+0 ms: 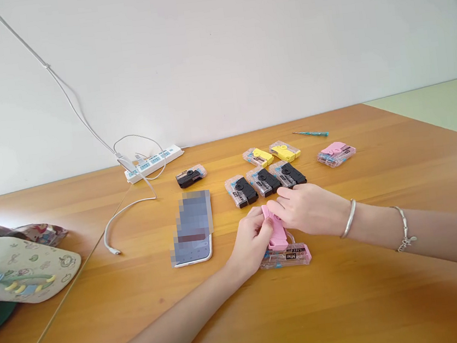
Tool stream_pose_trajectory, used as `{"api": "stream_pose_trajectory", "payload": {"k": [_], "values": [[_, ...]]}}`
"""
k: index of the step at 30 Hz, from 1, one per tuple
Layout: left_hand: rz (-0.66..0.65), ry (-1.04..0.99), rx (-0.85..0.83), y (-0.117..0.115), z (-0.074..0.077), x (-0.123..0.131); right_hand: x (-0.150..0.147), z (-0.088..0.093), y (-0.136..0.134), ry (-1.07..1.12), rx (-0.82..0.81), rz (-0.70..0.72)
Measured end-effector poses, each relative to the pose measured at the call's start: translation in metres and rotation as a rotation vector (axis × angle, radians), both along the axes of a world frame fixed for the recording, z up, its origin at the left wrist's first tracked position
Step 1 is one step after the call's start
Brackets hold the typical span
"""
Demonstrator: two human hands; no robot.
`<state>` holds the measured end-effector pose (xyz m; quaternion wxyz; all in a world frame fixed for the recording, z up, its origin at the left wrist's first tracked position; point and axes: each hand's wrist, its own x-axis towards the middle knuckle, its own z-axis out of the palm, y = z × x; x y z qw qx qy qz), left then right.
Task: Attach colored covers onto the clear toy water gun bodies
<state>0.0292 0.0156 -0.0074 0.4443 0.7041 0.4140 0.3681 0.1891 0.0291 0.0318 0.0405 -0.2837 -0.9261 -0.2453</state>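
A mini water gun [277, 234] with a pink part and a clear body is between my hands, close to the tabletop. My left hand [251, 243] grips the pink part from the left, thumb across its face. From the right, my right hand [307, 210] closes its fingers on the upper end of that part; its fingertips are partly hidden. The clear body, printed with "MINI WATER GUN", lies below the pink part, and whether the two are joined I cannot tell. Just behind my hands are several black-and-clear water guns [268, 180].
Two yellow water guns [286, 151], a pink one [336, 153] and another black one [191, 176] lie farther back. A screwdriver [311, 133] rests near the wall. To the left are a phone [196, 227], a power strip [155, 163], a white cable [129, 205] and a patterned bag [28, 266].
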Motion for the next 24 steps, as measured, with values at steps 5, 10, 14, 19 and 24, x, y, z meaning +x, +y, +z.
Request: {"api": "stream_pose_trajectory", "payload": {"k": [5,10,14,19,24], "values": [[0.038,0.027,0.05,0.001,-0.002,0.001,-0.001,0.001,0.0,0.062,0.002,-0.056],[0.05,0.051,0.128,0.002,-0.002,0.0,0.007,0.002,-0.004,0.214,-0.004,-0.046],[0.01,0.041,0.1,0.0,0.0,-0.001,0.025,-0.005,-0.005,0.372,-0.086,-0.119],[0.01,0.088,0.134,-0.001,0.002,-0.001,0.04,-0.029,-0.01,0.467,-0.167,-0.114],[-0.02,0.185,0.204,-0.002,0.004,0.0,0.042,-0.04,-0.015,0.49,-0.267,-0.098]]}}
